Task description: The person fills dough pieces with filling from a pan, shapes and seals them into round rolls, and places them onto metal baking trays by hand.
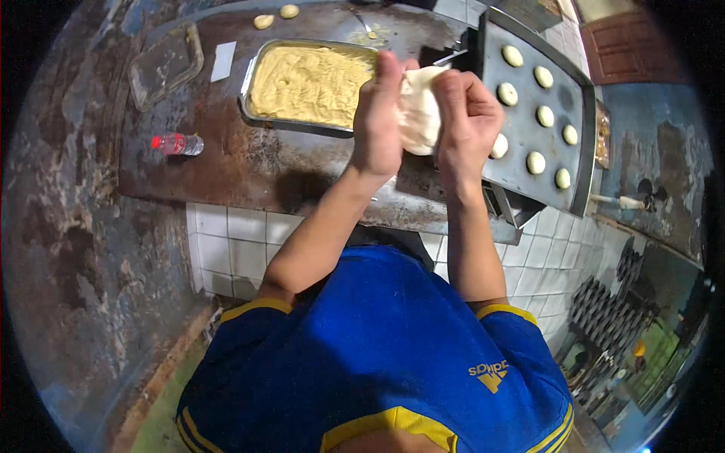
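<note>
Between my two raised hands a pale piece of dough (420, 113) is stretched out into a flat sheet. My left hand (380, 121) grips its left edge, thumb up, with the fingers partly hidden behind the dough. At the right edge my right hand (467, 121) pinches it, fingers curled. Behind my left hand stands a rectangular metal pan (246, 94) of yellow, creamy filling (310, 81). To the right, a dark baking tray (578, 143) carries several round dough balls (535, 162), spaced apart. My right hand covers part of the tray's left side.
A small bottle with a red cap (178, 144) lies at the left of the worn table (226, 170). Beyond it are an empty shallow tray (166, 66) and a white card (223, 61). Two dough pieces (263, 22) and a spoon-like utensil (370, 32) lie at the far edge.
</note>
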